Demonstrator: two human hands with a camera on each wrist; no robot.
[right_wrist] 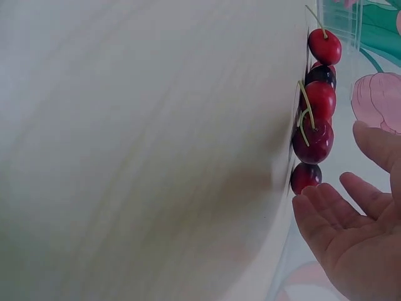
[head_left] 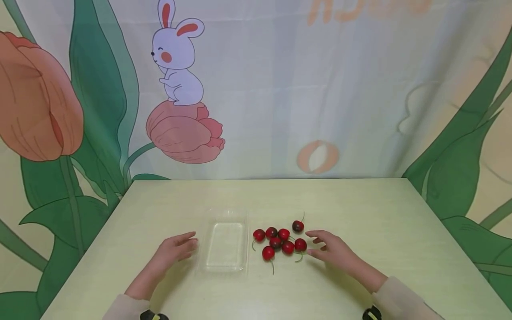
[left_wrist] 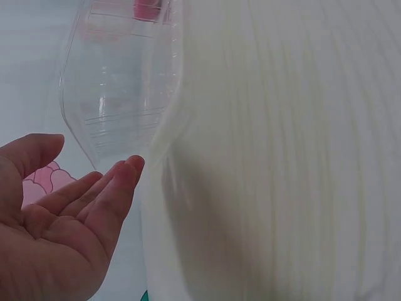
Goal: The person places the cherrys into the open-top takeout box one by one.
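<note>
A clear plastic box (head_left: 226,269) sits on the table, left of a loose cluster of red cherries (head_left: 287,247) with green stems. One darker cherry (head_left: 298,226) lies a little apart at the back right of the cluster. My left hand (head_left: 178,249) is beside the box's left edge, its fingers extended and holding nothing; in the left wrist view the fingertips are near the box wall (left_wrist: 119,106). On the other side, my right hand (head_left: 330,251) reaches to the cherries' right edge, thumb and fingers apart around no object. The nearest cherry (right_wrist: 312,142) shows just beyond its fingertips in the right wrist view.
The pale wooden table (head_left: 340,200) extends around the box and cherries. Behind its far edge hangs a cloth backdrop (head_left: 260,89) printed with a rabbit, tulips and leaves. Dark bands (head_left: 372,313) circle both wrists.
</note>
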